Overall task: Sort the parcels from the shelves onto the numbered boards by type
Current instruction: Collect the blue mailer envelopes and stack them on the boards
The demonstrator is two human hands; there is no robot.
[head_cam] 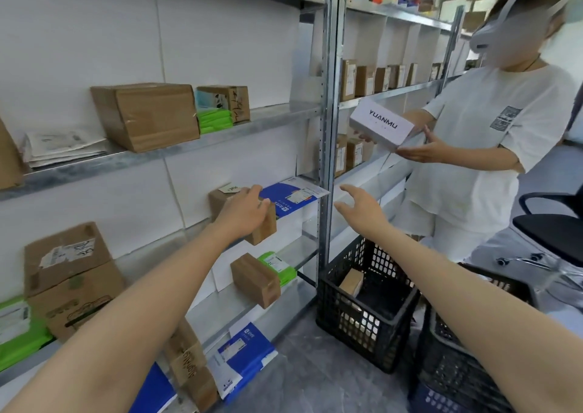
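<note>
Directly below my right hand (359, 205) I see a black plastic crate (366, 324) standing on the grey floor (315, 368). A second black crate (457, 362) stands just beside it, lower and further right of the hand; a blue crate (441, 400) shows at its bottom edge. Right of the hand and above it stands a person (467, 191) in a white T-shirt (473, 134), wearing a white headset (492, 30). Far right of the hand, behind the person, I see a black office chair (549, 226) with a metal base (530, 259).
</note>
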